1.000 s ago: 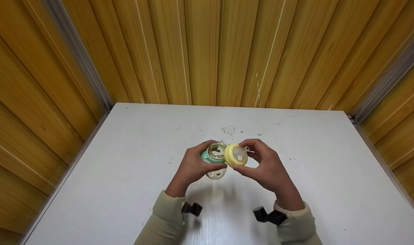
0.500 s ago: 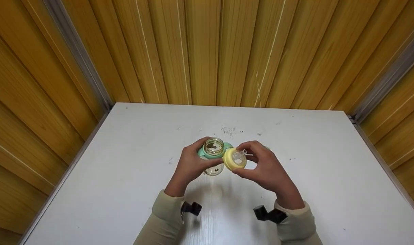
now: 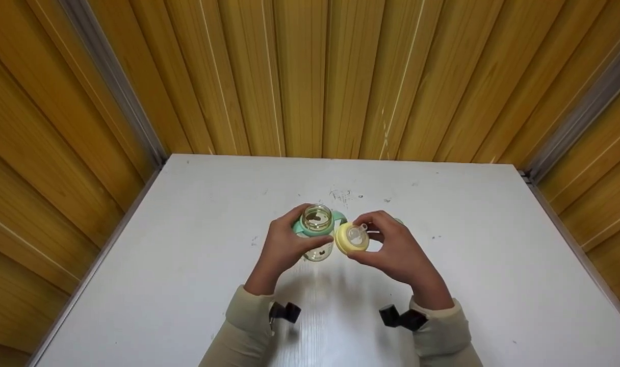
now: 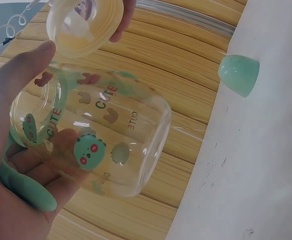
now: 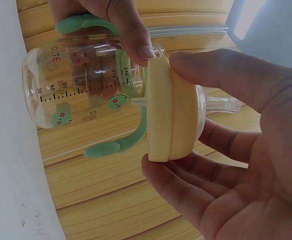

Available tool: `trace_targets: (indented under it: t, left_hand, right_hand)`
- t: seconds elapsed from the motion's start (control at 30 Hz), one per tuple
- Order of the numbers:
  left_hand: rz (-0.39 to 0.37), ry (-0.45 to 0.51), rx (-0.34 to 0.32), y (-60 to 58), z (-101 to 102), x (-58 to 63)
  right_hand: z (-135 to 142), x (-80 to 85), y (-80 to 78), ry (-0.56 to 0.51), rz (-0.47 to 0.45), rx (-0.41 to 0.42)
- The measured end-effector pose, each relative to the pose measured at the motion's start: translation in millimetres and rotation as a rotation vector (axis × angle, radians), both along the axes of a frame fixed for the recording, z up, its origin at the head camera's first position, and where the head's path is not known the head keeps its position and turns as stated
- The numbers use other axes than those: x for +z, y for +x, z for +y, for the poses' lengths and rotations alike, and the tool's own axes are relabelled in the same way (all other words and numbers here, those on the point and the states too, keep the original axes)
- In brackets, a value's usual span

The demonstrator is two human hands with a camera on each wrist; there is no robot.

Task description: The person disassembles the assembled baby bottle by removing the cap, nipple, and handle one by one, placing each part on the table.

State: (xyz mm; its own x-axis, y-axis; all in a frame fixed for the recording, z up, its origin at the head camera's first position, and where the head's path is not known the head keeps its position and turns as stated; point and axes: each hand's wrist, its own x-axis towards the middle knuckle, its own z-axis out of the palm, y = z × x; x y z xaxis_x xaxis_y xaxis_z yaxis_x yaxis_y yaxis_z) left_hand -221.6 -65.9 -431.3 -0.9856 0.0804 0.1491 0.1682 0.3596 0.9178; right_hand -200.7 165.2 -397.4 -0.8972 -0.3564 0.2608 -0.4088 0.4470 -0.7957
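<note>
My left hand [image 3: 285, 243] grips a clear baby bottle [image 4: 110, 130] round its neck. Cartoon prints mark its wall, and it has a mint-green handle ring [image 5: 108, 145]. The bottle's mouth [image 3: 317, 216] is uncovered and faces up in the head view. Between thumb and fingers, my right hand [image 3: 391, 247] pinches the yellow bottle lid [image 3: 352, 238] by its rim. A clear spout [image 5: 223, 104] sticks out of the lid on one side, and a short tube [image 5: 138, 101] on the other. In the head view the lid sits just right of the bottle, apart from its mouth.
A mint-green dome-shaped cap [image 4: 239, 74] stands on the white table [image 3: 187, 229]; in the head view my right hand hides most of it. Wood-patterned panels [image 3: 300, 76] rise behind the table and at both sides.
The bottle in my left hand has shifted left and slightly up, away from the lid, and more of its handle shows. The lid has moved slightly down in my right hand.
</note>
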Motion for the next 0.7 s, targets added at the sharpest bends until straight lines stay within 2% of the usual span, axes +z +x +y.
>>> trace_targets:
  t: [0.33,0.7]
  left_hand:
    - [0.007,-0.003,0.000,3.0,-0.8,-3.4]
    - [-0.014,-0.008,0.028,-0.8,0.2,1.4]
  right_hand:
    - [1.2,-5.6,-0.3,0.021,-0.040,-0.010]
    - [3.1,-6.5,-8.8,0.098,-0.068,-0.045]
